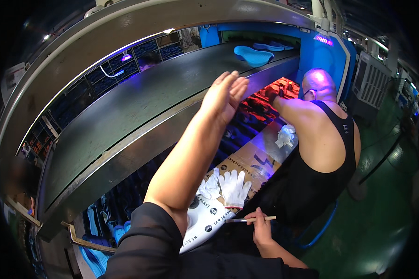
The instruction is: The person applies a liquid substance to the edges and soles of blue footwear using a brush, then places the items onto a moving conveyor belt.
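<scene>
Black sleeve (pixel 142 239) is nearest; rightward beyond my loosely unfolded left hand (pixel 224 96), blue insole (pixel 253 56) lies by front conveyor edge (pixel 139 152); right hand (pixel 261 229) grips brush (pixel 239 220).

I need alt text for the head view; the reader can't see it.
The right hand holds a thin brush, while the left hand, open, is raised by a dark conveyor belt carrying blue soles. White gloves lie between the arms; a co-worker is at right.

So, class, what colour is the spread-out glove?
The glove is white, its cuff edge red; head view.
</scene>
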Motion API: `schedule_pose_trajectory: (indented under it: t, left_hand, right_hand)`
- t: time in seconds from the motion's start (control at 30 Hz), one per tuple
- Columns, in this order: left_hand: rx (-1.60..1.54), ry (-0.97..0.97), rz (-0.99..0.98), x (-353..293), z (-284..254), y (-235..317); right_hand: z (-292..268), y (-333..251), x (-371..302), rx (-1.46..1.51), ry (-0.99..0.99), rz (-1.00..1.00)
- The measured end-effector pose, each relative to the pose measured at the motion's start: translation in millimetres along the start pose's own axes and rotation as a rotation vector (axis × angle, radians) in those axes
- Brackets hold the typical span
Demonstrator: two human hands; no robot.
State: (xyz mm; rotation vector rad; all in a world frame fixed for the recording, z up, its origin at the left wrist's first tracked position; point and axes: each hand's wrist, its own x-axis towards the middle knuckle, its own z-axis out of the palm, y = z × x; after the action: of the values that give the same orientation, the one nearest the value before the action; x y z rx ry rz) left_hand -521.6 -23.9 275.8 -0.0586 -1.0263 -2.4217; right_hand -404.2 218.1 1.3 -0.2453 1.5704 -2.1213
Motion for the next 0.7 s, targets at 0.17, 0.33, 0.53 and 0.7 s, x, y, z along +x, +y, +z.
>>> schedule_pose_trajectory:
  t: [0.17,0.33,0.53,0.7]
  left_hand:
    - [0.382,-0.333,0.040,-141.6,-37.6,7.4]
    - [0.870,0.472,0.203,-346.4,-151.4,91.5]
    - [0.620,1.374,1.351,-681.7,-114.2,267.9]
    - [1.207,1.030,1.892,-766.2,60.6,315.5]
  right_hand:
    - [-2.0,17.9,9.5,-0.039,-0.119,0.088]
    - [17.0,39.9,14.4,0.151,-0.136,0.084]
    - [55.4,51.3,10.8,0.245,-0.201,0.277]
    - [102.0,44.6,-7.7,0.159,-0.524,0.186]
